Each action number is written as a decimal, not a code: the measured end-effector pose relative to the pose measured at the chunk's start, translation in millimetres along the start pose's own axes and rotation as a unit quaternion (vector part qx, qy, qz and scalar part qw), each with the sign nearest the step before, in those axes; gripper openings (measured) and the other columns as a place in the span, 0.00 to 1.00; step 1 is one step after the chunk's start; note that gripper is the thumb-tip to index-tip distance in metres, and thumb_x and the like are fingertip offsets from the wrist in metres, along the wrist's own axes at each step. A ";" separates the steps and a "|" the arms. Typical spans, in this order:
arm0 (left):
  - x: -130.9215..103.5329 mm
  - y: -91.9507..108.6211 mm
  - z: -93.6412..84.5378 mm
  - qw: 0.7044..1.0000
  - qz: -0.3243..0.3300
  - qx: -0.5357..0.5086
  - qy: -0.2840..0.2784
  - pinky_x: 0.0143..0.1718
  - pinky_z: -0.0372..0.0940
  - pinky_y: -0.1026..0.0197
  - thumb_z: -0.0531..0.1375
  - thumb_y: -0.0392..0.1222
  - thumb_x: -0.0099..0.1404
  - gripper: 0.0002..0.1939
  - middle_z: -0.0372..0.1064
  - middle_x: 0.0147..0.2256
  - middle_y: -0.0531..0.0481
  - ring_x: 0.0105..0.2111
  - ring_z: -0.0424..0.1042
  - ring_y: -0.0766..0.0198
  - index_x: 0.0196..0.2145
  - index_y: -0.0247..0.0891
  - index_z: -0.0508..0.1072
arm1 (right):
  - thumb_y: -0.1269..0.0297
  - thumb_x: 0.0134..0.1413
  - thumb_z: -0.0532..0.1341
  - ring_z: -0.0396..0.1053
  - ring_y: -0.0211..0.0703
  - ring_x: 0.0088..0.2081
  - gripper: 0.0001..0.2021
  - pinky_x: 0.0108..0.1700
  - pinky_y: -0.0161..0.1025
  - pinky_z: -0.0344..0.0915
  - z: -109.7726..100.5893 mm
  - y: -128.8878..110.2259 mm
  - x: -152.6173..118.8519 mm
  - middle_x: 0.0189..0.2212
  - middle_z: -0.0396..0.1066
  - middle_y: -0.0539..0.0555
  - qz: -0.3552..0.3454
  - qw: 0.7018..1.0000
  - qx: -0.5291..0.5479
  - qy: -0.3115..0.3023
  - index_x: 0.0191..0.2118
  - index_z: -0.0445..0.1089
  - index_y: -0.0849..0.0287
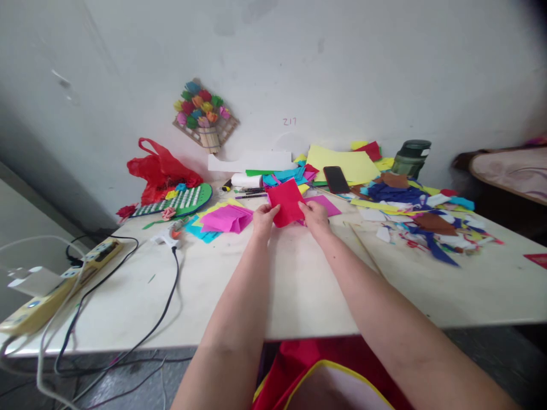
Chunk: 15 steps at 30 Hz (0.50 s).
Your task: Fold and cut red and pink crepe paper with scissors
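Observation:
Between my two hands is a red sheet of paper [286, 200], raised a little above the table. My left hand [265, 219] pinches its lower left edge, thumb on top. On the other side, my right hand [315, 216] grips the right edge the same way. Partly behind my right hand lies a magenta sheet [323, 204]. To the left of my left hand is a loose pile of magenta paper [228, 218] over blue and yellow sheets. Black pens [251, 192] lie just beyond the red paper.
A white glue gun [168, 234] with a black cord lies left, near a power strip [92, 265]. Paper scraps [427, 225] cover the right side, before a green bottle [411, 158]. A phone [336, 180] rests on yellow paper [342, 162]. A red plastic bag [160, 168] stands back left.

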<state>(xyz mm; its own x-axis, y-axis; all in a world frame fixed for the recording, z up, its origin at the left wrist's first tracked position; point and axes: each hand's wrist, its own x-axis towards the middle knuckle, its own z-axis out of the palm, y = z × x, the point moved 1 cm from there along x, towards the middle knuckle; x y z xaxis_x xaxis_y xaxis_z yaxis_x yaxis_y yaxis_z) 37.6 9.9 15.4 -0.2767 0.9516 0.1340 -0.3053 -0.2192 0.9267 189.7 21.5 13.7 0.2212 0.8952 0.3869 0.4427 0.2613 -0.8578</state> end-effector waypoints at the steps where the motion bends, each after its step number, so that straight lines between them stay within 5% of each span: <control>1: 0.7 -1.6 -0.3 1.000 -0.002 -0.006 -0.003 0.25 0.58 0.67 0.67 0.41 0.38 0.15 0.66 0.21 0.52 0.22 0.65 0.69 0.23 0.33 0.68 | 0.49 0.45 0.54 0.58 0.38 0.19 0.17 0.21 0.33 0.54 0.2 0.1 0.1 0.11 0.52 0.46 0.000 1.000 0.000 0.000 0.17 0.55 0.56; 8: 0.7 -5.1 1.6 0.988 -0.065 -0.121 -0.073 0.30 0.63 0.62 0.62 0.31 0.38 0.12 0.69 0.22 0.51 0.24 0.68 0.65 0.25 0.34 0.68 | 0.49 0.44 0.55 0.59 0.38 0.18 0.18 0.21 0.33 0.56 0.2 0.6 -0.6 0.10 0.52 0.45 0.017 1.000 0.019 -0.004 0.17 0.53 0.55; 15: 5.9 -9.6 -3.5 0.989 -0.076 -0.125 -0.037 0.27 0.63 0.63 0.56 0.31 0.39 0.12 0.71 0.24 0.49 0.25 0.69 0.64 0.27 0.32 0.71 | 0.51 0.45 0.55 0.63 0.38 0.17 0.14 0.19 0.34 0.60 -0.8 -4.3 -4.4 0.17 0.63 0.48 0.081 0.992 0.086 -0.036 0.26 0.64 0.59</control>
<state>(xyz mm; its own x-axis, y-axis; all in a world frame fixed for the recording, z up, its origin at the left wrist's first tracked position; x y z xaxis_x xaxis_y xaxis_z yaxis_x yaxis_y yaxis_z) 35.8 16.9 6.1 -0.1465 0.9886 0.0343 -0.5559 -0.1110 0.8238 187.6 16.1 16.0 0.2114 0.9523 0.2200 0.2508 0.1647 -0.9539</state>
